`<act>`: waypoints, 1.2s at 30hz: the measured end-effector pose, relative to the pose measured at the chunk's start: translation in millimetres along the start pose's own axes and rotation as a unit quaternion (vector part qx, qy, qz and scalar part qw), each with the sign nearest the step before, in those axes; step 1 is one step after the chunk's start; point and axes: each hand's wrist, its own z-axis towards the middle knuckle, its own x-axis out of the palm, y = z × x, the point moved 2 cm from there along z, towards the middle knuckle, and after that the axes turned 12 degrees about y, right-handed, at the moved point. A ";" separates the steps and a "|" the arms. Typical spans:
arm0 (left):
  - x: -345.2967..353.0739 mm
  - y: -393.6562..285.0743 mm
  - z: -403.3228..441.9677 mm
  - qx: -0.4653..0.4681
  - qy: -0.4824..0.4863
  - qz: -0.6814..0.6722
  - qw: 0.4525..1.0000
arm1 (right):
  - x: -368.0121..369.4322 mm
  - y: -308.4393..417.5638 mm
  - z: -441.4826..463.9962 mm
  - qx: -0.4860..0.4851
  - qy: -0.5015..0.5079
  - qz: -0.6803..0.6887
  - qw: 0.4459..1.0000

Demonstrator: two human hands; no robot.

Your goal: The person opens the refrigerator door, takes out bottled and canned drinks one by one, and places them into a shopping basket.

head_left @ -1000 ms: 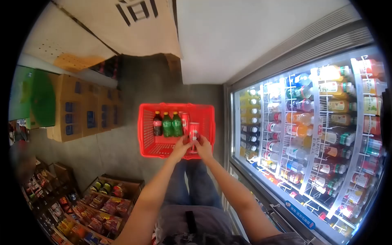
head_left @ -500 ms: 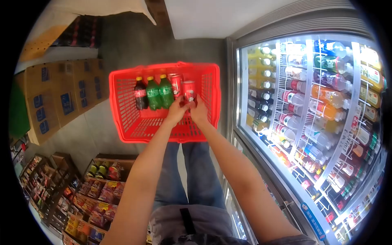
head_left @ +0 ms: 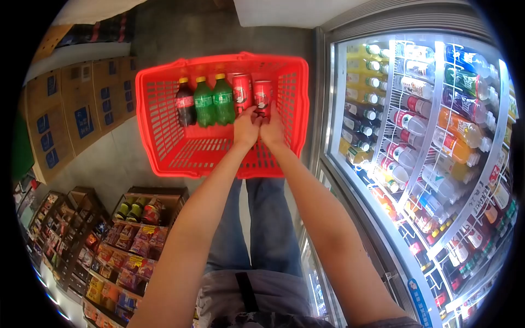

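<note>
A red shopping basket (head_left: 221, 171) sits in front of my legs. In its far part are a dark cola bottle (head_left: 186, 104), two green soda bottles (head_left: 204, 104) and a red can (head_left: 242, 90), in a row. A second red can (head_left: 263, 93) is at the right end of that row. My left hand (head_left: 247, 129) and my right hand (head_left: 272, 127) are close together at the lower part of this can, fingers closed on it. Its bottom is partly hidden by my fingers.
On the right is a lit drinks cooler (head_left: 391, 136) with several rows of bottles. Cardboard boxes (head_left: 71, 117) are stacked at the left. Snack shelves (head_left: 134, 240) stand at the lower left. A white surface (head_left: 279, 12) borders the floor at the top.
The basket appears larger and higher in view, and the cooler has shifted a little right. Both hands stay with the right-hand can, which now shows slightly farther from its neighbour.
</note>
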 end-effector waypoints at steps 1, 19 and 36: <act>-0.1 -0.5 -2.7 0.000 -0.001 0.001 1.000 | 0.1 -2.8 -0.7 0.007 -0.011 -0.008 1.000; -72.2 -75.1 -160.4 0.046 -0.029 -0.276 0.960 | -35.3 36.0 -175.9 -0.115 0.030 0.215 0.969; -189.6 -209.8 -240.5 0.113 0.078 -0.288 0.948 | -198.3 150.8 -333.3 -0.213 -0.143 0.464 0.848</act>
